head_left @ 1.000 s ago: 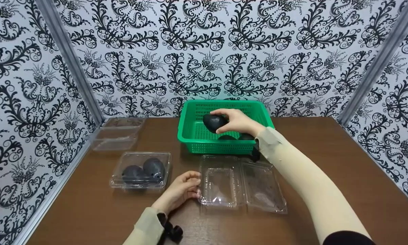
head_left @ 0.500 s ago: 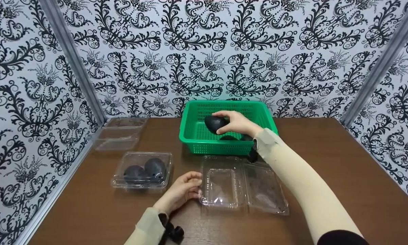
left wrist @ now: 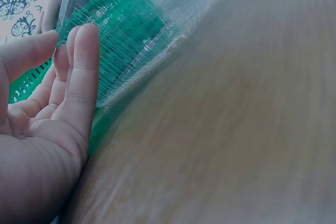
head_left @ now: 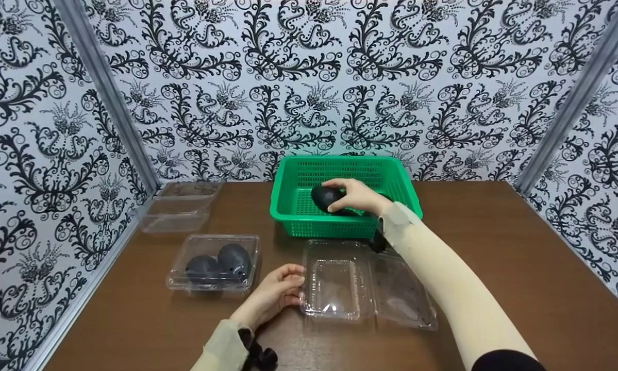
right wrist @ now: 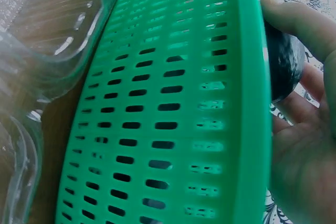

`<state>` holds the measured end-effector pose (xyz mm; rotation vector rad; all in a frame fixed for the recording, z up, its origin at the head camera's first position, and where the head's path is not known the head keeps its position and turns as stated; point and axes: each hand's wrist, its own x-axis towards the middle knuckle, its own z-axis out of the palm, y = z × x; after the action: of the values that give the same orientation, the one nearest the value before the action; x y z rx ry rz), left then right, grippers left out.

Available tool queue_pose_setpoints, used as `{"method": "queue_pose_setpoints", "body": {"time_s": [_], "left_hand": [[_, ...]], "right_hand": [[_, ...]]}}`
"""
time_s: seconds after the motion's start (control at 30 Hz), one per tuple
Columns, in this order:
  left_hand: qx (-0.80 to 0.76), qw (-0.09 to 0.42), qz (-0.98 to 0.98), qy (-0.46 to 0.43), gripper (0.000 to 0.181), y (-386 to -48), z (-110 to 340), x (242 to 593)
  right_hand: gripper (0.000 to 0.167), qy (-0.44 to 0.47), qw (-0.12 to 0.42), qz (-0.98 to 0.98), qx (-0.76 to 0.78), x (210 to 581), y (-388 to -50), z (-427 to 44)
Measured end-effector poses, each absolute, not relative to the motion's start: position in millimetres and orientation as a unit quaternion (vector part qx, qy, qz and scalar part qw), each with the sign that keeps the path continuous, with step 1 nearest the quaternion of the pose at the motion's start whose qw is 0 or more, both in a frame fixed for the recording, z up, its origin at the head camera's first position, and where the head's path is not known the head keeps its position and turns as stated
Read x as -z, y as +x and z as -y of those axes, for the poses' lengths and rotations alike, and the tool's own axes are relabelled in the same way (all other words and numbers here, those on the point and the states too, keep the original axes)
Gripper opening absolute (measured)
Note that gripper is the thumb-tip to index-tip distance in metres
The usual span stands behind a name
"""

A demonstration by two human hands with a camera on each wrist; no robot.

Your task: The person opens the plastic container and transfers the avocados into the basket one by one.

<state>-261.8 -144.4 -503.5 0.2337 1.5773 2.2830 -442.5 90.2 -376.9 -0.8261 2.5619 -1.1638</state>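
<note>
At far left lies clear, thin plastic packaging (head_left: 177,208) with rectangular panels. Nearer, a closed, transparent clamshell (head_left: 211,286) holds two dark, egg-shaped fruits (head_left: 234,257). At centre, an opened clamshell (head_left: 334,288) lies flat, its base ridged, glossy and rectangular, its lid folded out to the right. Just behind it stands a green plastic basket (head_left: 329,228) with slotted sides. The brown tabletop (head_left: 520,257) shines softly; white walls (head_left: 309,77) with black floral scrolls rise around it between grey posts (head_left: 571,98). The left hand (head_left: 277,288), loosely spread, touches the opened clamshell's left edge. The right hand (head_left: 357,196) grips a black, egg-shaped fruit (head_left: 325,198) between thumb and fingers, within the basket's outline.
</note>
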Motion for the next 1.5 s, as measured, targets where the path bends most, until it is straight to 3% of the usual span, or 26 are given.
{"method": "queue_pose_setpoints", "body": {"time_s": [1.5], "left_hand": [[-0.808,0.177,-0.557,0.070,0.023,-261.5,144.8,502.6]], "right_hand": [[0.059,-0.334,0.136,-0.865,0.347,395.1,-450.6,-71.3]]}}
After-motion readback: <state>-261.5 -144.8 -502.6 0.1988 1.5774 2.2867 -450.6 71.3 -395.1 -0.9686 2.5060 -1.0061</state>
